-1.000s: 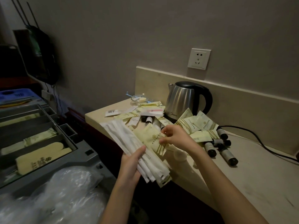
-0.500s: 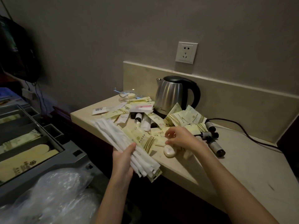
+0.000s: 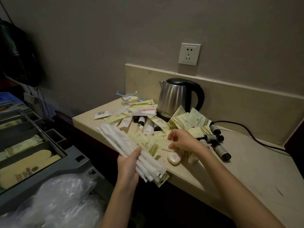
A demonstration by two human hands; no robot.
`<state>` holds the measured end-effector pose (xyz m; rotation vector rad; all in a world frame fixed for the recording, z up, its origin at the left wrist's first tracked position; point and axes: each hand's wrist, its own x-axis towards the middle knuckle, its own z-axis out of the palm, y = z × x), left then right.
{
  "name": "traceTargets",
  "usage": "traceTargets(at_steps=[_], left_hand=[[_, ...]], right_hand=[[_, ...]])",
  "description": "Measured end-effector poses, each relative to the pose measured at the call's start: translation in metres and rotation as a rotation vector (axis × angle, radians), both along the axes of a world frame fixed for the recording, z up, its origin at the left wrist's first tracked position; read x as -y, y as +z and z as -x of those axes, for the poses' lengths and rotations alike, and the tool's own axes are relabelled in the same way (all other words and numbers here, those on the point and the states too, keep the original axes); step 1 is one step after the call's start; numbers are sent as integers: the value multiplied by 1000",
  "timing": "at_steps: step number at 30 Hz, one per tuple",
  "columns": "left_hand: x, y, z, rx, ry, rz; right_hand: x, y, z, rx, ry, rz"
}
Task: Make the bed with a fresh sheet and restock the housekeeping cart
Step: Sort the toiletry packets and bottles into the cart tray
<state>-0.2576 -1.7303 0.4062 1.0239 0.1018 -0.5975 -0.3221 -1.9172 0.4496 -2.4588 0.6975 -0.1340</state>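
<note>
Restocking step: left hand grips the long packets; right hand pinches another packet off the desk; next, add it.

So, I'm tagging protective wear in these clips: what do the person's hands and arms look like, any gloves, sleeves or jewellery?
Both are bare. The left hand and right hand wear no gloves, and no ring, watch or bracelet shows. Both forearms are uncovered right down to the bottom edge of the picture, so no sleeve is in view; anything worn higher up is out of frame.
</note>
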Motion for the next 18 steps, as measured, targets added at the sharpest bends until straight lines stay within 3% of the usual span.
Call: traceTargets(at_steps=[4, 8, 18], left_hand=[[2, 8, 3, -16, -42, 38], [11, 19, 4, -43, -86, 114], [27, 32, 14, 49, -156, 170]], right_hand=[[3, 10, 6, 156, -40, 8], [-1, 32, 9, 331, -55, -121], [-14, 43, 24, 283, 93, -324]])
